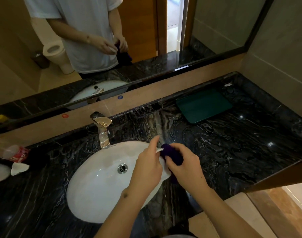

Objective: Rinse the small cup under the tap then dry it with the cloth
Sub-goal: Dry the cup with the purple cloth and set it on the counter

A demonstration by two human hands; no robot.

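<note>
Over the right rim of the white sink (98, 194), my left hand (147, 166) holds the small white cup (159, 150); only a sliver of its rim shows between my fingers. My right hand (186, 166) grips a dark purple cloth (171, 153) and presses it against the cup. The cloth covers most of the cup. The chrome tap (103, 129) stands behind the sink to the left of my hands, with no water visibly running.
Black marble counter (232, 160) surrounds the sink. A dark green flat case (203, 104) lies at the back right. A plastic bottle with a red label (16, 153) and white items (18, 168) sit at the left edge. The mirror (95, 48) runs along the back wall.
</note>
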